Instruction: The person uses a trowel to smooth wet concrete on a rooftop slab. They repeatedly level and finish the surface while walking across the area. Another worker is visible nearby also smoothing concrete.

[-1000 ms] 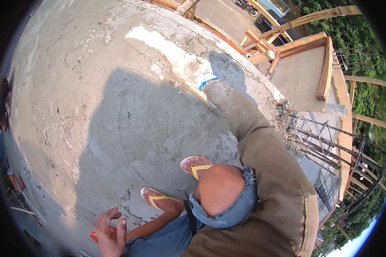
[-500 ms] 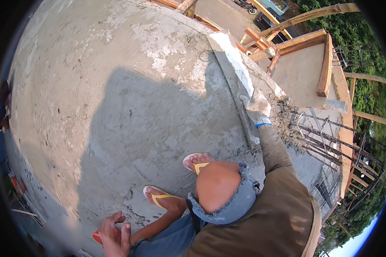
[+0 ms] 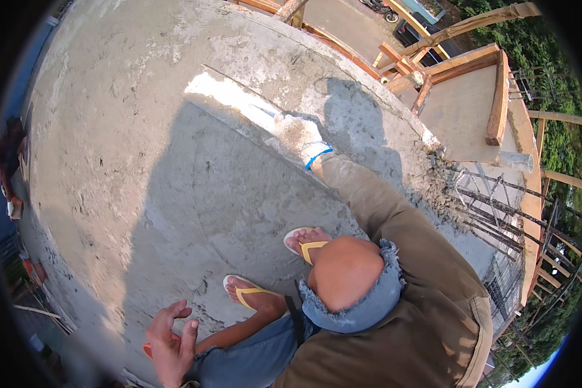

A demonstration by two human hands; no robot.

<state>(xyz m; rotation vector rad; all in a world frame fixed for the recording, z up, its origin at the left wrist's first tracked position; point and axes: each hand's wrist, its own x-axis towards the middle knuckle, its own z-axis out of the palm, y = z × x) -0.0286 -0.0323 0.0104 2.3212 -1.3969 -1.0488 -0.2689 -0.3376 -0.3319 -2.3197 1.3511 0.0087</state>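
Note:
My right hand (image 3: 297,136), in a white knit glove with a blue cuff, is closed on a long, flat metal screed bar (image 3: 229,98). The bar lies on wet grey concrete (image 3: 239,194), its far end glaring in the sun. Its near part is in shadow beside my sleeve. My bare left hand (image 3: 170,343) hovers at the lower left, fingers bent and thumb apart, with nothing visibly gripped. Behind it shows a bit of an orange thing (image 3: 147,350), mostly hidden. My feet in yellow-strapped flip-flops (image 3: 255,294) stand on the concrete.
Reinforcing bars (image 3: 491,210) stick out at the right beside rough, lumpy concrete (image 3: 436,174). Timber formwork (image 3: 495,97) borders the slab's edge, with a parked motorcycle (image 3: 385,10) beyond. Another person (image 3: 11,158) is at the far left rim.
My right hand has swept left with the screed bar, from near the slab's right edge toward the middle. The bar now slants more toward the left. My left hand has hardly moved.

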